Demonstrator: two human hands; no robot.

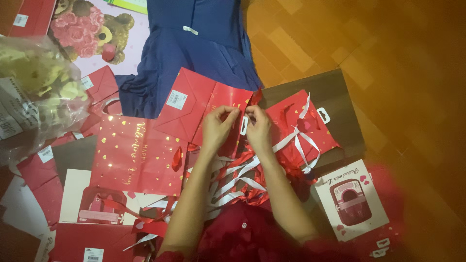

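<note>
Leftmost, a clear plastic bag [39,92] holds pale plush toys. Beside it flat red gift bags [138,155] lie scattered over a wooden parquet floor [388,58], with a blue cloth [194,48] above them. At the middle, both hands meet: the left hand [218,128] and right hand [258,128] each pinch a small white hang tag [244,126], its long axis running away from the person, upright in view. Loose white and red ribbons [233,179] trail beneath. Further right lies a white card [352,199] printed with a red picture.
</note>
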